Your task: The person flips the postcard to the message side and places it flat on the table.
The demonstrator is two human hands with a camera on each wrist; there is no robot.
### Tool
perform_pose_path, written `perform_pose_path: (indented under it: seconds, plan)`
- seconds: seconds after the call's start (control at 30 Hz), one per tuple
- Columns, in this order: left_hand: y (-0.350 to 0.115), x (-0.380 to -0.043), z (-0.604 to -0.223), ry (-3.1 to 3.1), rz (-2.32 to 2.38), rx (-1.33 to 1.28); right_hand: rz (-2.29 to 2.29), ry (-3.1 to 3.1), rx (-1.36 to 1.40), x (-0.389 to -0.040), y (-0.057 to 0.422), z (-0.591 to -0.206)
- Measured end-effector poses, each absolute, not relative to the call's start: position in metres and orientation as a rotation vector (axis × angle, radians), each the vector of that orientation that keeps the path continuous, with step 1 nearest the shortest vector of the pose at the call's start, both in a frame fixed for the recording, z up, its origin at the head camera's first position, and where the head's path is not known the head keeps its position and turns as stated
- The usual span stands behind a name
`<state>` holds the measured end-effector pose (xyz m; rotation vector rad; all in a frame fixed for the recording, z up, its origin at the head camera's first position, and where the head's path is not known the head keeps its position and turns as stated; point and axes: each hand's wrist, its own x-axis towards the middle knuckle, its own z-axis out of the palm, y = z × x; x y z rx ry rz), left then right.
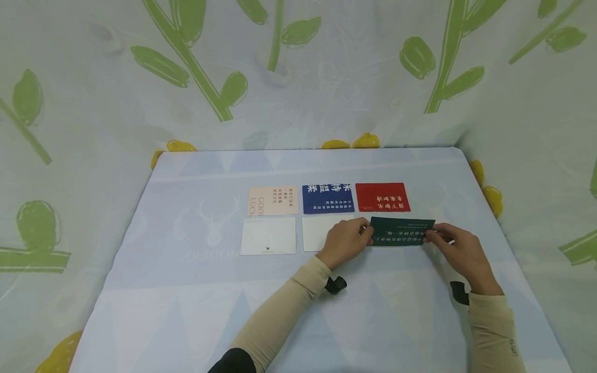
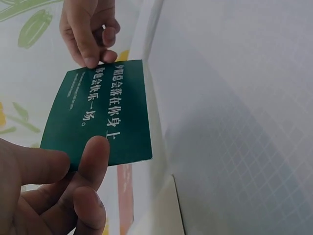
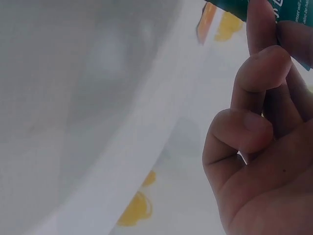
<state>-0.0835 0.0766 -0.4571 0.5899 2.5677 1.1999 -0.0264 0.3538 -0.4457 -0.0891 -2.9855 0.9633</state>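
Observation:
A dark green card [image 1: 402, 231] printed with white characters is held up between both hands. My left hand [image 1: 346, 239] pinches its left end between thumb and fingers, while my right hand [image 1: 459, 253] pinches the right end. In the left wrist view the green card [image 2: 100, 115] spans the two hands, its printed face showing. Only a corner of the green card [image 3: 298, 12] appears in the right wrist view, between the right thumb and fingers. Beneath my left hand lies a white card [image 1: 314, 233], partly covered by it. A red card [image 1: 382, 197] lies just beyond the green one.
Left of the red card lie a blue card [image 1: 328, 199] and a pale pink card [image 1: 273, 201] in one row. Nearer, another white card [image 1: 268, 236] lies below the pink one. The pale blue tablecloth [image 1: 196, 311] ends against a leaf-patterned curtain [image 1: 350, 77].

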Motion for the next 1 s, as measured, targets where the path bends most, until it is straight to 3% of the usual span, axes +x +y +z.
perform_pose_path:
  seconds: [1.0]
  plan:
    - [0.0720, -0.0874, -0.4574, 2.635, 1.276, 0.607, 1.114, -2.881, 0.000, -0.0289, 0.3542, -0.4507]
